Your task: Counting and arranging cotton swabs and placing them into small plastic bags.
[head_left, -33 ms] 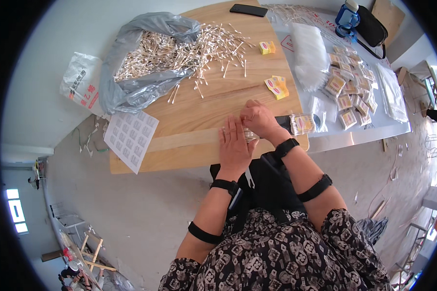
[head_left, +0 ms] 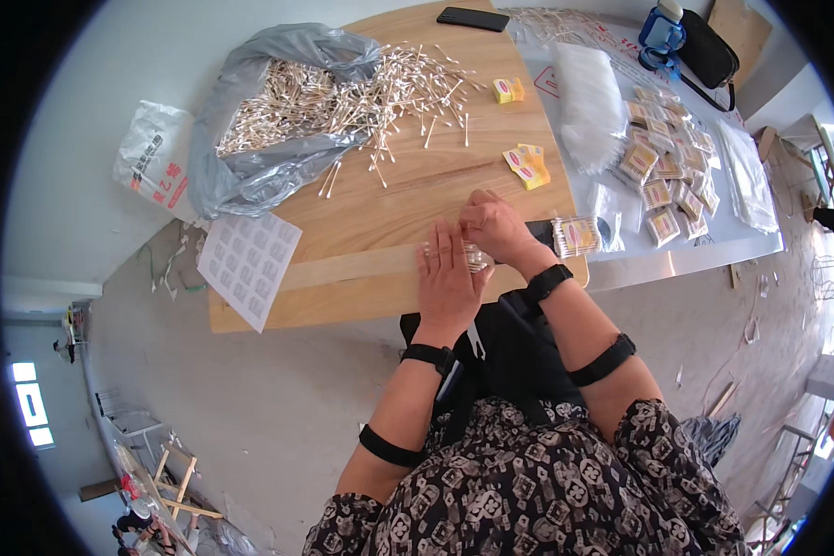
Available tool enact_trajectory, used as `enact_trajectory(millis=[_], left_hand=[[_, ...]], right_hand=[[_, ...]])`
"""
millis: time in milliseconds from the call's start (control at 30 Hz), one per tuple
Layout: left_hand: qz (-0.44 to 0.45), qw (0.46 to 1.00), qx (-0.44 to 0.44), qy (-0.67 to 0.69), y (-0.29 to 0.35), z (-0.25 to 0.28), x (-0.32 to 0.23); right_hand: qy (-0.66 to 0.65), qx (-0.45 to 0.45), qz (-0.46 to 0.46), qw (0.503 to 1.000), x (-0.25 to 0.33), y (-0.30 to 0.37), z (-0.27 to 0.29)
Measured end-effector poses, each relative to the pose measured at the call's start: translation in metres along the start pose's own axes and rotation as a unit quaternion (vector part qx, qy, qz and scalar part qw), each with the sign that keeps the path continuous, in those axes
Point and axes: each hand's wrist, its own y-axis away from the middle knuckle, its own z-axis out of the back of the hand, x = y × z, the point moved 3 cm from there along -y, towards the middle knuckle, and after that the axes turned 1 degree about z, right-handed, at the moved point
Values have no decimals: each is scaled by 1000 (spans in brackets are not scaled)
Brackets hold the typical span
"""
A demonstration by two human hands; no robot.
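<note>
Near the table's front edge, my left hand (head_left: 448, 271) lies with its fingers stretched out over a small clear pack of cotton swabs (head_left: 473, 257), partly hidden beneath it. Touching it from the right is my right hand (head_left: 493, 225), its fingers curled in a pinch. What sits between those fingertips is hidden. Just right of my right wrist, a filled swab pack (head_left: 576, 237) with a yellow label lies on a dark strip (head_left: 539, 232). Farther back are some yellow label cards (head_left: 528, 167) and a smaller stack of cards (head_left: 508, 90).
A grey plastic bag (head_left: 222, 176) spills loose cotton swabs (head_left: 408, 88) across the wooden table (head_left: 343, 264). A printed sheet (head_left: 248, 269) overhangs its left edge. On the right stand clear bags (head_left: 591, 107), finished packs (head_left: 663, 195), a blue bottle (head_left: 663, 32) and a black pouch (head_left: 711, 60). A phone (head_left: 473, 18) lies at the back.
</note>
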Motion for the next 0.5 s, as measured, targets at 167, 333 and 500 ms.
enact_trajectory(millis=[167, 333, 500], left_hand=[[-15, 999, 33, -23, -8, -3, -1], [25, 998, -22, 47, -23, -7, 9], [126, 879, -164, 430, -31, -5, 38]], right_hand=[[-307, -170, -147, 925, -8, 22, 8], [-352, -269, -190, 876, 15, 43, -14], [-365, -315, -209, 851, 14, 40, -19]])
